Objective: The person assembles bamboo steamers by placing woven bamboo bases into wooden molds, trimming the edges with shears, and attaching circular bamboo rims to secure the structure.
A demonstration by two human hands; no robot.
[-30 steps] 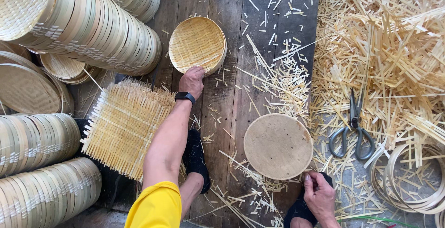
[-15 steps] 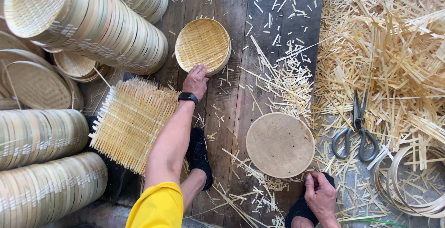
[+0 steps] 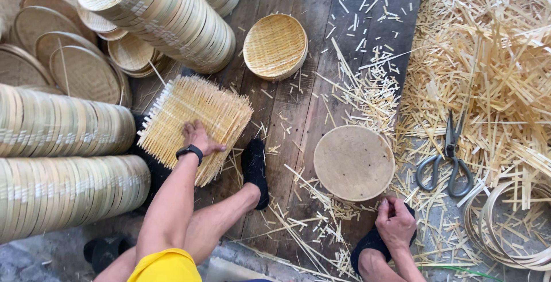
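My left hand [image 3: 198, 137] lies flat on a stack of square woven mats made of thin pale bamboo sticks [image 3: 192, 124]. My fingers are spread a little apart and press on top of the stack; they do not grip it. The stack sits on the dark wooden floor [image 3: 298, 104], just by my left foot in a black shoe [image 3: 254, 170]. My right hand [image 3: 395, 222] rests on my right foot, fingers curled together, and I cannot tell if it holds anything. Just above it lies a round flat wooden disc [image 3: 354, 162]. A small round woven bamboo tray [image 3: 275, 47] lies farther up. Metal scissors [image 3: 449, 158] lie on the straw.
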